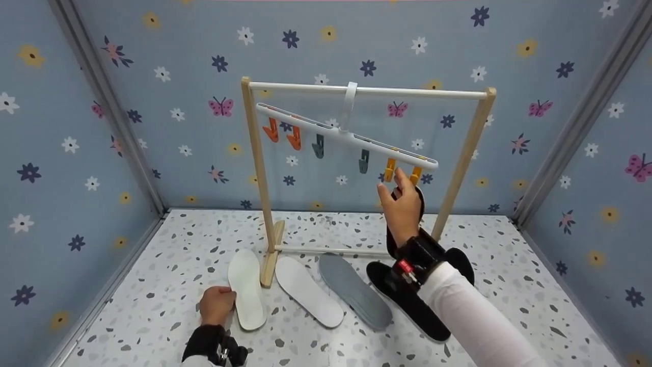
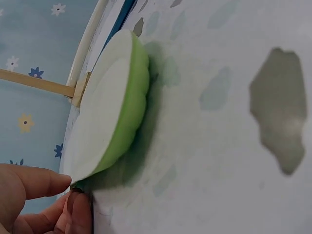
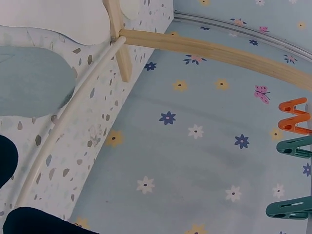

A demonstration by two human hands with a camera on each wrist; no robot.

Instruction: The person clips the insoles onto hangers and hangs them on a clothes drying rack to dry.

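Insoles are the work in hand: the right hand [image 1: 402,209] is raised to the lower end of the tilted white plastic clip hanger [image 1: 346,135], fingers curled round a black foam insole [image 1: 418,201] that it holds upright just under the two yellow pegs [image 1: 402,172]; the insole's top edge sits at the pegs, but whether a peg has bitten on it cannot be told from here; the step looks like pegging this insole up, and the next move would call for pressing one yellow peg open and feeding the edge between its jaws while the hanger is kept from swinging; lower down, the left hand [image 1: 216,304] pinches the heel end of a white insole with a green underside [image 2: 109,107], thumb on top and fingers beneath, lifting it slightly off the speckled terrazzo-pattern floor [image 1: 153,275]; this reads as the next piece in line; beside it lie another white insole [image 1: 308,290], a grey insole [image 1: 356,291] and a second black insole [image 1: 407,300], all flat; orange and teal pegs [image 1: 293,138] hang unused along the hanger, which hooks over the white rail of a wooden-posted rack [image 1: 257,168] before flowered blue wallpaper [image 1: 168,76].
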